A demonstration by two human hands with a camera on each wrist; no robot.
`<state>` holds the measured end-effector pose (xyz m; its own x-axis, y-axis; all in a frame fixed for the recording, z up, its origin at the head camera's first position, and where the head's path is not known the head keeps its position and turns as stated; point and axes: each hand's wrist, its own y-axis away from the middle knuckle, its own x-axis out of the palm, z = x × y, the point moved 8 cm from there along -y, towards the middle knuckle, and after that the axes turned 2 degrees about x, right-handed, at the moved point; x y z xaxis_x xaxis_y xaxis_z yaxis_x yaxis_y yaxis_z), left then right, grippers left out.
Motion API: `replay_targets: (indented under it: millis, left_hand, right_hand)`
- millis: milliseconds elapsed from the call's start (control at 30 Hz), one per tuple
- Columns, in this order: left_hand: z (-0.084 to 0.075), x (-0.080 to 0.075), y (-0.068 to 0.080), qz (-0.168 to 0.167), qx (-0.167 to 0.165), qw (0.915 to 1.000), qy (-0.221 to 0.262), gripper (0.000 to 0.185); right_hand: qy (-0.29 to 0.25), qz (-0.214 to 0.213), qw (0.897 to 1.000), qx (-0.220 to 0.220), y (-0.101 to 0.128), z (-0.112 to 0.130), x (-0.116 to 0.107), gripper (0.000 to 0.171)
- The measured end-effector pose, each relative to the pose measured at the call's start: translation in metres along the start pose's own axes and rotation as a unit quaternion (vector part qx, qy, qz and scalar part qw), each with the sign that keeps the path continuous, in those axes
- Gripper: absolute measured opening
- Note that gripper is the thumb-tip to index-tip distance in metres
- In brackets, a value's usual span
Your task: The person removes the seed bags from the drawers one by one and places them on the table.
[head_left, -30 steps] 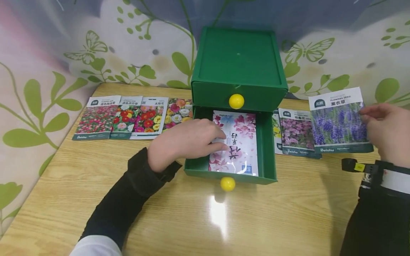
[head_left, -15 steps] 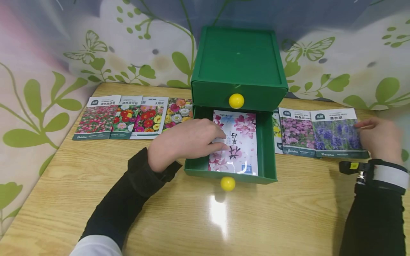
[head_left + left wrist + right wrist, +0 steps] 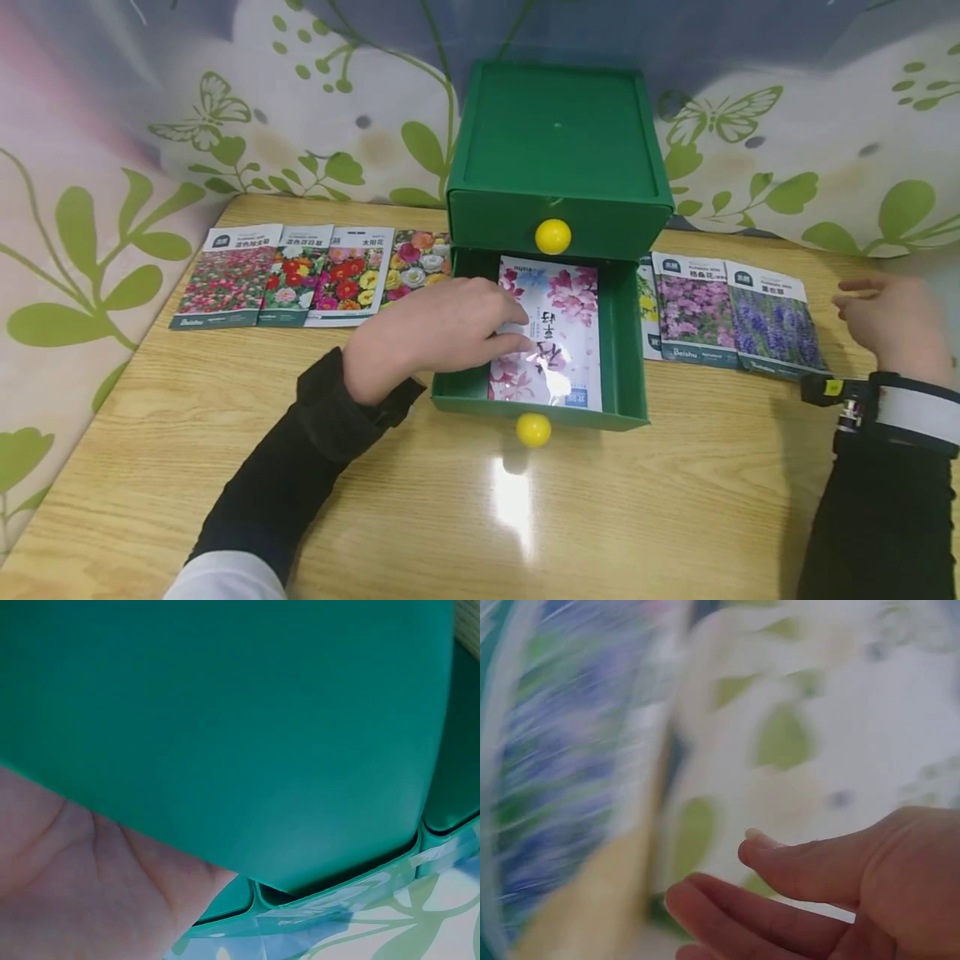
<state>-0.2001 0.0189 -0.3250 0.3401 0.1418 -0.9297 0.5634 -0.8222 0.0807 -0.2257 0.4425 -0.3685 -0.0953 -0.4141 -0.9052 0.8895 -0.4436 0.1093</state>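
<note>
Head view: the fingers of the right hand [image 3: 898, 323] are relaxed, narrowly parted from the thumb and holding nothing, just beside the purple-flower packet [image 3: 776, 323], which lies on the worktop [image 3: 720, 492] next to a pink-flower packet [image 3: 693, 310]. The left hand [image 3: 438, 329] reaches over the side of the pulled-out drawer [image 3: 624, 350], above a blossom packet [image 3: 573, 304] (whether it grips anything, I cannot tell). Four flower packets [image 3: 296, 279] lie left of the green cabinet [image 3: 558, 137].
</note>
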Motion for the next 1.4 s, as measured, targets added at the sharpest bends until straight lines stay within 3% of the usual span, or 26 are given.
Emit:
replay_targets:
  millis: [167,367,567,733,1000,1233,1400]
  left_hand:
    - [-0.002,-0.004,0.004,-0.01,-0.003,0.9999,-0.009,0.024]
    - [-0.002,-0.01,0.007,-0.023,-0.006,0.9995,-0.02,0.022]
    - [0.004,-0.011,0.007,-0.03,-0.039,0.9979,-0.041,0.025]
    - [0.007,-0.01,0.007,-0.032,-0.06,0.9957,-0.062,0.028]
    - [0.007,-0.005,0.003,-0.028,-0.094,0.9885,-0.115,0.034]
    - [0.001,-0.003,0.002,-0.048,-0.099,0.9788,-0.173,0.034]
    - [-0.001,-0.004,0.003,-0.053,-0.103,0.975,-0.19,0.034]
  right_hand:
    - [-0.056,-0.049,0.994,-0.079,0.035,0.053,-0.024,0.048]
    - [-0.085,-0.007,0.978,-0.191,0.09,0.124,-0.024,0.042]
    - [-0.074,0.039,0.941,-0.329,0.144,0.185,0.0,0.018]
    - [-0.036,0.045,0.909,-0.413,0.171,0.217,0.027,0.014]
    - [0.061,0.027,0.893,-0.446,0.188,0.237,0.057,0.017]
    - [0.159,0.001,0.866,-0.474,0.198,0.243,0.073,0.021]
    - [0.179,-0.012,0.866,-0.467,0.197,0.242,0.076,0.02]
